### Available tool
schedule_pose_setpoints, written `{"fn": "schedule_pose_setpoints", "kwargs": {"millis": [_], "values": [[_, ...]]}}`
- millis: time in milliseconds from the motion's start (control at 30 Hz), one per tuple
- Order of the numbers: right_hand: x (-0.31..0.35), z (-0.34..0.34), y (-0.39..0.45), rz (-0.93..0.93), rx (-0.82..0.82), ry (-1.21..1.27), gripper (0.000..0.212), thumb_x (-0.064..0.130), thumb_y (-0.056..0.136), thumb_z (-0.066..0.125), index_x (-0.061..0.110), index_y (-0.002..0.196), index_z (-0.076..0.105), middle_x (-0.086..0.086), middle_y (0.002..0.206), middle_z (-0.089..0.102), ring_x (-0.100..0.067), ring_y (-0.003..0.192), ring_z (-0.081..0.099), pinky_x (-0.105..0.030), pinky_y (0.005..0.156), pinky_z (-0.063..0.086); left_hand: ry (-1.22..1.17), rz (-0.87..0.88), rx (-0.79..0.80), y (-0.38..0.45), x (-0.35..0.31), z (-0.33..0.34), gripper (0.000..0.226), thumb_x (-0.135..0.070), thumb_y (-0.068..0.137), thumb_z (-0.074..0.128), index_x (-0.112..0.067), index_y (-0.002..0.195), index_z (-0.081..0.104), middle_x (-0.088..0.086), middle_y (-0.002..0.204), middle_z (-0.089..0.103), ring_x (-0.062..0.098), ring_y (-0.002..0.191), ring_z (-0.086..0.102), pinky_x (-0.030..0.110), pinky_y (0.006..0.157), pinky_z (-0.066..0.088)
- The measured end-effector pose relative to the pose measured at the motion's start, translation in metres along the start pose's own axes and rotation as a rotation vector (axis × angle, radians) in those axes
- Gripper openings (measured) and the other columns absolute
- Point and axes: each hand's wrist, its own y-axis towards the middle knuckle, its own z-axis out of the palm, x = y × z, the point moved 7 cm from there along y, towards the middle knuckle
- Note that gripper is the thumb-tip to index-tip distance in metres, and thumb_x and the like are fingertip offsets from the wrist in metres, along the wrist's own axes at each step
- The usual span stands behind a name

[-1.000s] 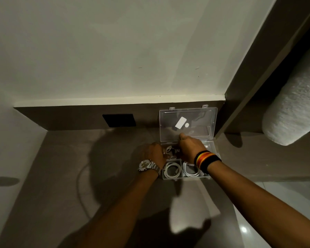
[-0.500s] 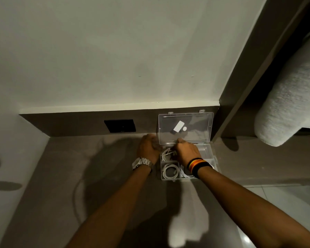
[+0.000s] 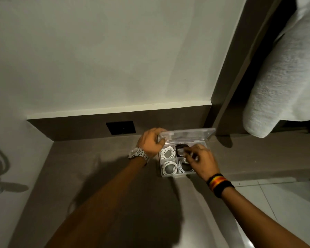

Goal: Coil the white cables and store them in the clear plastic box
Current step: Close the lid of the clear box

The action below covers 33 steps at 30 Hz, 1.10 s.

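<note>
**Inspector:** Working left to right. The left hand (image 3: 151,143), watch (image 3: 139,154) on the wrist, is closed in a pinch on the near left corner of the clear lid (image 3: 186,134), which sits tipped low over the box and not yet shut. Step in hand, in my judgement: closing up after stowing.

**Clerk:** And the box itself?

**Inspector:** The clear plastic box (image 3: 169,175) rests on the brown counter (image 3: 89,167), near the back wall and to the right of the black wall plate (image 3: 120,127). Count of contents: three white cable coils visible, namely the rear-left coil (image 3: 167,153), the front-left coil (image 3: 169,167) and the front-right coil (image 3: 183,167), the last partly covered. One dark coil (image 3: 180,150) lies in the rear-right compartment. Four compartments seen; whether there are more under the hand cannot be told.

**Clerk:** The other hand?

**Inspector:** The right hand (image 3: 201,161), striped wristband (image 3: 219,184) below it, hovers over the right compartments with fingers loosely curled. Whether it pinches anything cannot be told. No loose cable shows on the counter.

**Clerk:** Next move?

**Inspector:** Likely this: the right hand must clear the box, no loop may stand above the rim, then the lid comes down squarely.
</note>
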Motion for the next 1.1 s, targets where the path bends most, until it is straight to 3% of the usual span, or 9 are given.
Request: {"fn": "schedule_pose_setpoints", "kwargs": {"millis": [67, 167, 300, 433, 600, 833, 933, 1000, 1100], "values": [[0.000, -0.029, -0.021, -0.073, -0.161, -0.024, 0.023, 0.031, 0.095, 0.065, 0.022, 0.114, 0.074, 0.004, 0.098, 0.061, -0.012, 0.083, 0.060, -0.022, 0.072, 0.050, 0.117, 0.086, 0.058, -0.018, -0.008, 0.004, 0.033, -0.039, 0.089, 0.053, -0.037, 0.119, 0.066, -0.012, 0.100, 0.069, 0.012, 0.077, 0.066, 0.025, 0.066, 0.052], [0.001, -0.048, -0.030, -0.180, -0.229, -0.233, 0.034, 0.031, 0.095, 0.061, 0.018, 0.126, 0.066, -0.007, 0.117, 0.062, -0.023, 0.105, 0.059, -0.039, 0.088, 0.051, 0.301, 0.285, 0.111, -0.052, -0.018, 0.018, 0.044, -0.025, 0.086, 0.056, -0.032, 0.128, 0.066, -0.005, 0.120, 0.075, 0.019, 0.101, 0.072, 0.028, 0.085, 0.055], [-0.028, -0.013, -0.025, -0.122, 0.151, -0.443, 0.058, 0.035, 0.100, 0.056, 0.018, 0.153, 0.041, -0.012, 0.159, 0.042, -0.031, 0.146, 0.040, -0.048, 0.120, 0.031, 0.529, 0.306, 0.343, -0.078, -0.005, 0.054, 0.066, -0.017, 0.089, 0.054, -0.023, 0.154, 0.043, 0.005, 0.160, 0.045, 0.026, 0.144, 0.045, 0.037, 0.119, 0.035], [-0.065, 0.023, -0.032, -0.073, 0.458, -0.577, 0.062, 0.042, 0.106, 0.038, 0.019, 0.161, 0.022, -0.009, 0.170, 0.021, -0.027, 0.156, 0.023, -0.040, 0.127, 0.019, 0.637, 0.257, 0.482, -0.086, 0.006, 0.079, 0.073, -0.030, 0.093, 0.056, -0.021, 0.160, 0.028, 0.008, 0.171, 0.018, 0.029, 0.155, 0.023, 0.040, 0.126, 0.019], [-0.084, 0.036, -0.032, -0.095, 0.551, -0.638, 0.063, 0.039, 0.107, 0.037, 0.023, 0.163, 0.012, -0.007, 0.173, 0.007, -0.027, 0.159, 0.011, -0.038, 0.128, 0.010, 0.683, 0.264, 0.553, -0.076, -0.002, 0.100, 0.075, -0.050, 0.102, 0.045, -0.017, 0.163, 0.015, 0.012, 0.172, 0.006, 0.032, 0.158, 0.010, 0.042, 0.128, 0.012], [-0.076, 0.030, -0.034, -0.172, 0.504, -0.714, 0.063, 0.033, 0.103, 0.050, 0.016, 0.160, 0.028, -0.013, 0.168, 0.027, -0.032, 0.152, 0.033, -0.043, 0.121, 0.033, 0.751, 0.255, 0.639, -0.065, -0.007, 0.112, 0.070, -0.040, 0.104, 0.050, -0.012, 0.161, 0.020, 0.020, 0.170, 0.009, 0.042, 0.152, 0.023, 0.052, 0.115, 0.039], [-0.065, 0.028, -0.035, -0.242, 0.449, -0.802, 0.064, 0.032, 0.079, 0.083, 0.007, 0.135, 0.065, -0.018, 0.136, 0.067, -0.032, 0.119, 0.070, -0.041, 0.092, 0.060, 0.801, 0.232, 0.650, -0.062, -0.009, 0.119, 0.069, -0.035, 0.104, 0.050, -0.009, 0.160, 0.019, 0.022, 0.169, 0.010, 0.045, 0.151, 0.023, 0.053, 0.110, 0.040], [-0.067, 0.026, -0.032, -0.227, 0.402, -0.818, 0.067, 0.035, 0.063, 0.094, 0.009, 0.122, 0.075, -0.014, 0.120, 0.076, -0.028, 0.104, 0.077, -0.036, 0.079, 0.063, 0.810, 0.225, 0.647, -0.060, -0.003, 0.126, 0.070, -0.035, 0.105, 0.046, -0.008, 0.161, 0.015, 0.021, 0.170, 0.007, 0.045, 0.154, 0.015, 0.054, 0.114, 0.035], [-0.071, 0.028, -0.014, -0.244, 0.313, -0.771, 0.067, 0.027, 0.085, 0.077, 0.007, 0.145, 0.055, -0.018, 0.146, 0.059, -0.031, 0.132, 0.061, -0.040, 0.108, 0.050, 0.764, 0.219, 0.585, -0.040, 0.003, 0.126, 0.070, -0.036, 0.107, 0.041, -0.013, 0.163, 0.006, 0.015, 0.172, -0.003, 0.040, 0.157, 0.000, 0.049, 0.123, 0.020]]}}
